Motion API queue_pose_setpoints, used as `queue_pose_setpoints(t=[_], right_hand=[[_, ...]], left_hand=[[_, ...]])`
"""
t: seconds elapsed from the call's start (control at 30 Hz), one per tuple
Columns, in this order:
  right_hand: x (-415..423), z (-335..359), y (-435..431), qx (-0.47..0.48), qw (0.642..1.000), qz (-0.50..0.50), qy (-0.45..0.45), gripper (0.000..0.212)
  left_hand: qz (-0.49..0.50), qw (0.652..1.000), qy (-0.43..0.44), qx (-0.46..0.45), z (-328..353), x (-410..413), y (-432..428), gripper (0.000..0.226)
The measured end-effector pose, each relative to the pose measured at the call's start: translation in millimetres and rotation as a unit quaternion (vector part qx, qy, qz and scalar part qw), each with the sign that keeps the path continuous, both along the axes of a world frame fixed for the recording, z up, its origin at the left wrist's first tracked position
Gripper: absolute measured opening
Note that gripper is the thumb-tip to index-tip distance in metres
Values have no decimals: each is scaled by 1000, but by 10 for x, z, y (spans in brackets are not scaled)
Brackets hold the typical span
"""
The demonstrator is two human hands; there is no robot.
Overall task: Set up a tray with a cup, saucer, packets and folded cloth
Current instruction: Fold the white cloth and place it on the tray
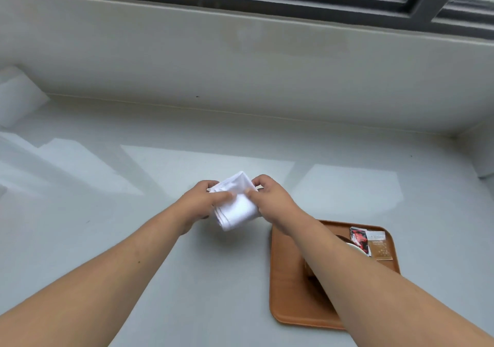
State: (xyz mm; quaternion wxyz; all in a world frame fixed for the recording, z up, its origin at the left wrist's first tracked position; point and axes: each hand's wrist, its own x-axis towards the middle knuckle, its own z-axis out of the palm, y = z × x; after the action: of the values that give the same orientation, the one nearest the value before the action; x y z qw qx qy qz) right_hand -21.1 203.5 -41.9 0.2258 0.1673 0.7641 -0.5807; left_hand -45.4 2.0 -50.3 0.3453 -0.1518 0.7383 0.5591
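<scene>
Both hands, left hand (207, 199) and right hand (267, 195), pinch the cloth (236, 210) mid-frame, folding it; next it goes onto the tray (286, 280) at lower right.

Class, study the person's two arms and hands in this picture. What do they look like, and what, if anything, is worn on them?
Both arms are bare up to the picture's lower edge: no sleeves show. The left hand and right hand wear no gloves, and no watch, bracelet or ring is visible. A small dark spot marks the left forearm.
</scene>
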Motion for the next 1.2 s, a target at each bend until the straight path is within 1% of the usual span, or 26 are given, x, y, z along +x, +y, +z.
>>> queue_pose_setpoints(t=[0.07, 0.1, 0.17, 0.23, 0.33, 0.4, 0.47, 0.5, 0.53, 0.6, 0.63, 0.67, 0.73, 0.77, 0.8, 0.87, 0.9, 0.97, 1.0, 1.03, 1.07, 1.1, 1.13, 1.17, 1.2], right_hand=[[-8, 125, 133, -67, 998, 1, -9, 8], [-7, 185, 205, -90, 996, 6, -14, 12], [2, 281, 328, -115, 993, 14, -23, 17], [17, 328, 426, -130, 991, -5, -27, 13], [54, 306, 501, -149, 985, -83, -28, 15], [98, 228, 475, -146, 977, -148, -39, 26], [145, 120, 364, -135, 975, -166, -64, 38], [168, 56, 281, -139, 973, -162, -84, 40], [184, -12, 195, -146, 970, -159, -109, 38], [193, -127, 28, -166, 963, -151, -152, 24], [195, -180, -48, -159, 964, -136, -162, 15], [192, -241, -111, -122, 973, -109, -164, 11], [169, -340, -196, 6, 990, -32, -137, 8], [147, -361, -222, 70, 990, 4, -119, 6], [120, -372, -242, 119, 987, 29, -104, 9], [64, -381, -273, 173, 980, 61, -74, 14], [44, -386, -288, 192, 977, 75, -55, 13], [62, -401, -305, 247, 963, 107, 2, 32], [91, -403, -305, 289, 947, 135, 48, 37], [126, -415, -297, 334, 921, 173, 106, 38], [162, -422, -290, 370, 889, 216, 161, 35], [189, -438, -276, 391, 859, 256, 209, 29], [204, -447, -257, 397, 836, 292, 239, 22], [212, -458, -235, 394, 822, 324, 254, 17], [218, -467, -209, 389, 813, 348, 259, 16]], left_hand=[[-32, 998, -33, 32, 61, -31, 48, 64], [-62, 995, -51, 56, 100, -38, 86, 64], [-114, 986, -76, 95, 168, -22, 201, 56], [-130, 985, -77, 89, 217, 12, 323, 50], [-81, 991, -62, 81, 211, 36, 445, 41], [-16, 995, -48, 89, 167, 53, 468, 31], [41, 995, -35, 85, 106, 90, 435, 25], [60, 995, -31, 79, 65, 120, 397, 23], [78, 994, -28, 71, 18, 153, 347, 23], [113, 992, -32, 55, -81, 222, 215, 22], [125, 990, -35, 45, -135, 253, 137, 21], [127, 991, -37, 30, -190, 283, 58, 21], [103, 994, -44, -16, -263, 314, -83, 22], [88, 994, -49, -40, -286, 315, -142, 21], [70, 994, -47, -65, -305, 306, -186, 17], [17, 990, -13, -142, -334, 260, -235, 16], [-20, 980, 19, -198, -347, 234, -245, 20], [-84, 945, 93, -303, -355, 221, -263, 38], [-104, 929, 131, -329, -351, 231, -281, 48], [-128, 913, 179, -344, -365, 245, -304, 52], [-173, 889, 233, -355, -373, 260, -323, 50], [-231, 855, 284, -366, -375, 276, -340, 42], [-286, 821, 326, -370, -374, 291, -352, 32], [-328, 797, 353, -365, -372, 311, -362, 27], [-356, 785, 360, -357, -371, 328, -370, 27]])
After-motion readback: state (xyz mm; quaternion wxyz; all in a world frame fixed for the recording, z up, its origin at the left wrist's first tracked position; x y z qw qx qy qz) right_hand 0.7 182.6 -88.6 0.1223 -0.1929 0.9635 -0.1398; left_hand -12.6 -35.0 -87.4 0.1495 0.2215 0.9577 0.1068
